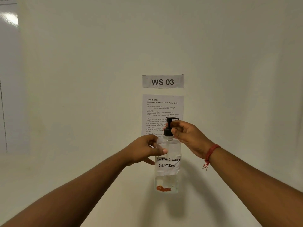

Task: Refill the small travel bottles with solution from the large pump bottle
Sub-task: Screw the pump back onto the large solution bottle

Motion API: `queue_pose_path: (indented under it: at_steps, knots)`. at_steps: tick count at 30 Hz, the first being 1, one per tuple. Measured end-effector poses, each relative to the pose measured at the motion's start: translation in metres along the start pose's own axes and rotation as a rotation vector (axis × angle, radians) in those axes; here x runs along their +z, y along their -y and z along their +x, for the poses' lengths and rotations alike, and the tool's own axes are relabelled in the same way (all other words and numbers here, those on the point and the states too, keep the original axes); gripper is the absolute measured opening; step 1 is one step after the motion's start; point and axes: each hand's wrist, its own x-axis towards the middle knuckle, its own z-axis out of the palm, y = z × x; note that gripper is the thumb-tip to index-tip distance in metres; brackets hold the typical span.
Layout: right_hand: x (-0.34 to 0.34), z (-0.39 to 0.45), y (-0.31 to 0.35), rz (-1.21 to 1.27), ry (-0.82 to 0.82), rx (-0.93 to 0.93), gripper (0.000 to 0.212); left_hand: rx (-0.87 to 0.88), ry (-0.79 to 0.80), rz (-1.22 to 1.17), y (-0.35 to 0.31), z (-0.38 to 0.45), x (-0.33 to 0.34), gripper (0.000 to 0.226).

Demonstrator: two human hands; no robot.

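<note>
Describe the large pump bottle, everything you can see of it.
The pump bottle is clear, plastic-looking, with a black pump head on top and a white label handwritten "CONTACT LENS SOLUTION". Something orange shows near its base. It is upright, in front of the wall sheets. The left hand grips its shoulder; the right hand pinches the pump collar. Whether it rests on the surface is unclear.

The large pump bottle (167, 163) stood upright on the pale worktop (114, 202) in front of me, close to the wall. It was clear plastic with a black pump head (169, 126), nozzle pointing right. A white label (168, 163), hand-lettered "CONTACT LENS SOLUTION", wrapped its middle, and an orange mark showed near its base.
</note>
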Motion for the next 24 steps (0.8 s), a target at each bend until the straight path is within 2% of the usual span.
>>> queue_pose_path:
  at_steps: [7,13,21,24]
  knots:
    - [0.0000,0.0008,0.0022,0.011,0.042,-0.018,0.027,0.005,-0.005,-0.003,-0.0030,0.0008,-0.0017,0.052]
    - [0.0013,0.0044,0.0026,0.014,-0.009,-0.040,0.026,0.012,0.008,0.001,-0.0060,0.0010,-0.0029,0.047]
    - [0.0020,0.0038,0.0034,0.019,-0.017,-0.063,0.040,0.020,0.001,0.000,-0.0073,0.0013,-0.0042,0.050]
    - [-0.0005,0.0037,0.0020,0.026,0.000,-0.049,0.031,0.018,-0.001,0.009,-0.0071,0.0014,-0.0048,0.050]
